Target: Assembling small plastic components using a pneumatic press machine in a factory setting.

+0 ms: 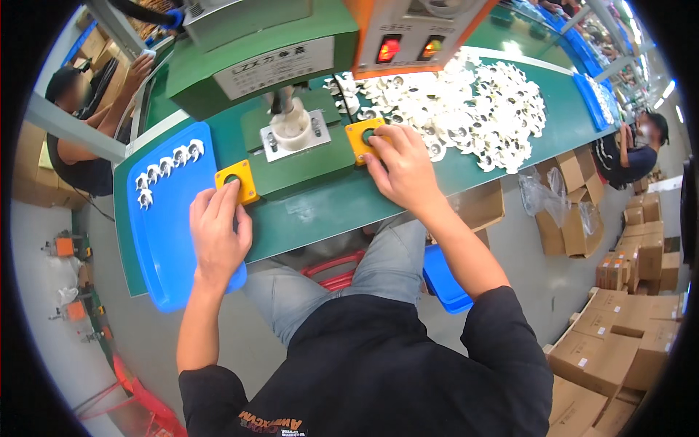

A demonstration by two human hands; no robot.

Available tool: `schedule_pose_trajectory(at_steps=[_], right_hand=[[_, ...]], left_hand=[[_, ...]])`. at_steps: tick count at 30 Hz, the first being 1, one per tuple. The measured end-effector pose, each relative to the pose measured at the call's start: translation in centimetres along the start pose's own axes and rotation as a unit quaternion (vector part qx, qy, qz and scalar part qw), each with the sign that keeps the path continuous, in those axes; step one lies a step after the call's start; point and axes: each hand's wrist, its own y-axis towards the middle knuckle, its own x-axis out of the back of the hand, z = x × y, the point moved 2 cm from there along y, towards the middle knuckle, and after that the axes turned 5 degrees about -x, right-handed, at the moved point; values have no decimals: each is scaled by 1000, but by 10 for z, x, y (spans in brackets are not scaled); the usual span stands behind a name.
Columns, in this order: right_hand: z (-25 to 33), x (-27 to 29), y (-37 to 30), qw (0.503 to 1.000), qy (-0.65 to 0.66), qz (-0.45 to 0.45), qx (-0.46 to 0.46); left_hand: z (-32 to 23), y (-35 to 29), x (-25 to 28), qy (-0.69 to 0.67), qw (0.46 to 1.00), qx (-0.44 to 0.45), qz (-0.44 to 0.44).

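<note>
My left hand [220, 234] reaches to the left yellow button box [247, 191], its outstretched fingertips on the dark round button. At the right yellow button box [357, 137], my right hand [405, 166] has its fingers over the button and its thumb by the box's edge. Neither hand grasps anything. Between the boxes stands a green press [269, 62]. Beneath its ram, a white round part [291, 130] sits in a holder on a metal plate [320, 137]. The ram's tip is down at the part; whether they touch, I cannot tell.
A blue tray [164, 255] at the left holds several white parts [167, 166] along its far end. Many similar white pieces [473, 109] are heaped at the right. An orange control box [419, 36] has lit switches. Cartons [604, 349] stand at the right; other people are nearby.
</note>
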Motion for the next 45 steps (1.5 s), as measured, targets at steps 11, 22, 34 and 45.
schedule_pose_trajectory(at_steps=[11,22,34,45], right_hand=[[-111,16,34,953,-228,-45,-192],[-114,-4,47,938,-196,-48,-282],[-26,16,69,954,126,-110,-248],[32,-37,93,896,320,-10,-308]], left_hand=[[-9,6,3,11,1000,6,-15],[-6,35,11,-40,997,6,-60],[-14,122,-27,-257,947,147,-122],[23,97,-16,-25,993,52,-98]])
